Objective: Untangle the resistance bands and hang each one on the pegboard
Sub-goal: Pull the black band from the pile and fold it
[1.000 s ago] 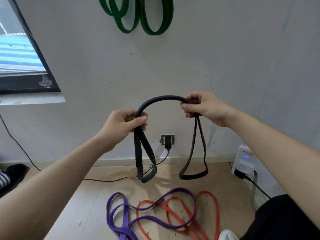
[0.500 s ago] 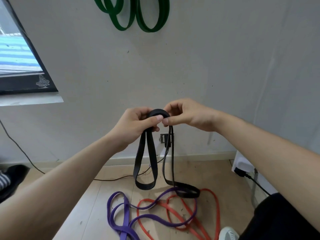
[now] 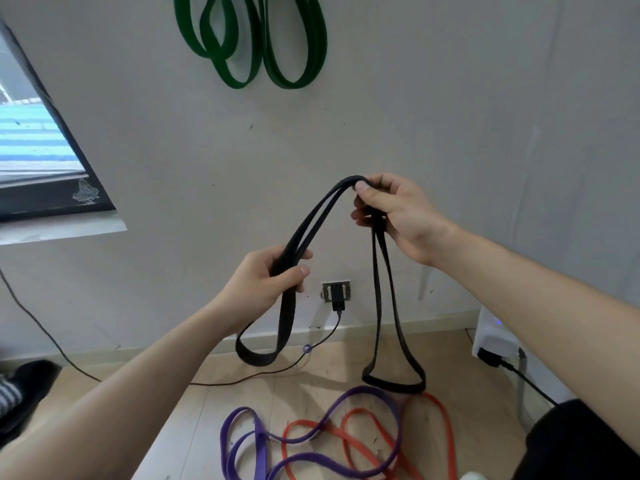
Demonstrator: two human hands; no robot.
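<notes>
Head view.

- Black band [image 3: 313, 221]: held in the air in front of the wall [image 3: 450, 116], between both hands. Two strands run side by side, rising from the lower hand to the higher one. One loop hangs below each hand; both loop ends are near the floor [image 3: 207, 410], and I cannot tell whether they touch it.
- Left hand [image 3: 270, 280]: the lower one, with its fingers [image 3: 301, 271] curled round the doubled strands.
- Right hand [image 3: 394, 216]: the higher one. Its thumb and fingers [image 3: 363, 187] pinch the top bend of the band, and the lower fingers close over the strands that drop from it.
- Purple band [image 3: 363, 391] and red band [image 3: 448, 431]: lying on the floor below the hands, crossing over each other.
- Green bands [image 3: 249, 39]: hanging in loops high on the wall, with their tops out of frame.
- Wall socket [image 3: 336, 292]: low on the wall with a black plug in it. Its cable [image 3: 242, 379] trails left across the floor.
- White device [image 3: 491, 337]: by the wall at the right.
- Window [image 3: 34, 150]: at the left edge.
</notes>
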